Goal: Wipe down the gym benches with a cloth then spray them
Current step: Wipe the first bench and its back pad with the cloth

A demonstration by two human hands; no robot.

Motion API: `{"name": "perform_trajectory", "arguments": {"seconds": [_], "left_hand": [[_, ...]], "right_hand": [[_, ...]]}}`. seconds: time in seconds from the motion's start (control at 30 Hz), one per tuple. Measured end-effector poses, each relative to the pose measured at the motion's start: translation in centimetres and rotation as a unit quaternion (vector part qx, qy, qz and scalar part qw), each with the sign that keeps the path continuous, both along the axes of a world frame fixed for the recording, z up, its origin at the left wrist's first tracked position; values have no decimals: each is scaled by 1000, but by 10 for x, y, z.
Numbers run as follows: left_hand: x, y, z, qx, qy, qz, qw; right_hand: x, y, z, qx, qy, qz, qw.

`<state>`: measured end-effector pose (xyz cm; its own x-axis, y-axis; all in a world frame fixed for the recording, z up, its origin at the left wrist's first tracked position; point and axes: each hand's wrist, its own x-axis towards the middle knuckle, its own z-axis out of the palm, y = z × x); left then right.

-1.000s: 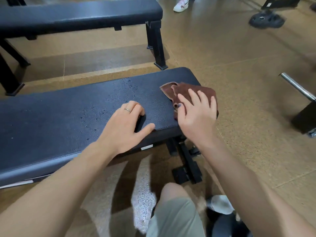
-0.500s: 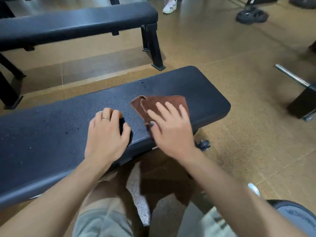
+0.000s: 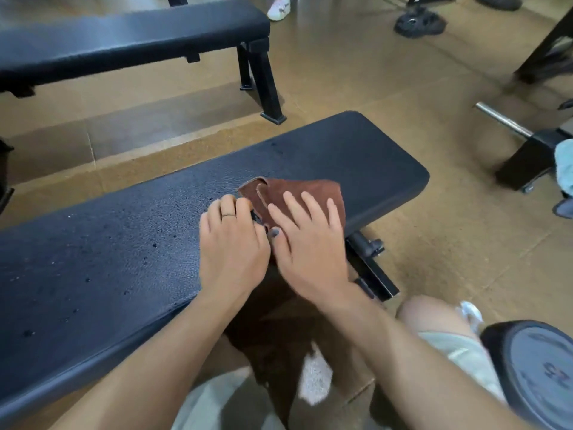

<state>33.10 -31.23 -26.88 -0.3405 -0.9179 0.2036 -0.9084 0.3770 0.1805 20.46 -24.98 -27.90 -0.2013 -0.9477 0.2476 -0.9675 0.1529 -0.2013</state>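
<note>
The near black gym bench (image 3: pixel 366 156) runs across the view from lower left to right. A brown cloth (image 3: pixel 297 189) lies on its padded top, a little in from the right end. My right hand (image 3: pixel 307 240) presses flat on the cloth with straight, spread fingers. My left hand (image 3: pixel 231 243), with a ring on it, rests on the pad just left of the cloth and touches my right thumb. Its fingers curl over a small dark object (image 3: pixel 255 218) that is mostly hidden. A second black bench (image 3: pixel 130 35) stands behind, parallel to the first.
A weight plate (image 3: pixel 536 367) sits at the lower right beside my knee. To the right are a chrome bar (image 3: pixel 502 119) on a black stand and a light blue cloth (image 3: pixel 564 166). Far back are more plates (image 3: pixel 418 21) and a person's white shoe (image 3: pixel 279 9).
My right hand has slid the brown cloth leftwards from the bench's right end. It now lies against my left hand, which stays curled on the pad.
</note>
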Motion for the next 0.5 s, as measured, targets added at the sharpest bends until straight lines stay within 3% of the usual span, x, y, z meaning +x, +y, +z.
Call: {"name": "perform_trajectory", "arguments": {"seconds": [0.07,0.17,0.27,0.37,0.5], "left_hand": [[1,-1,-1,0,7,-3,1000],[0,0,-1,-1,2,-7,1000],[0,-1,-5,-7,2,-6,1000],[1,-1,-6,2,18,-3,1000],[6,-5,-1,20,32,-27,999]], "right_hand": [[-33,-8,2,31,39,2,999],[-80,-28,13,97,24,-118,988],[-67,-38,12,109,19,-173,979],[-22,-21,6,58,44,-70,995],[-20,-12,10,86,46,56,994]]}}
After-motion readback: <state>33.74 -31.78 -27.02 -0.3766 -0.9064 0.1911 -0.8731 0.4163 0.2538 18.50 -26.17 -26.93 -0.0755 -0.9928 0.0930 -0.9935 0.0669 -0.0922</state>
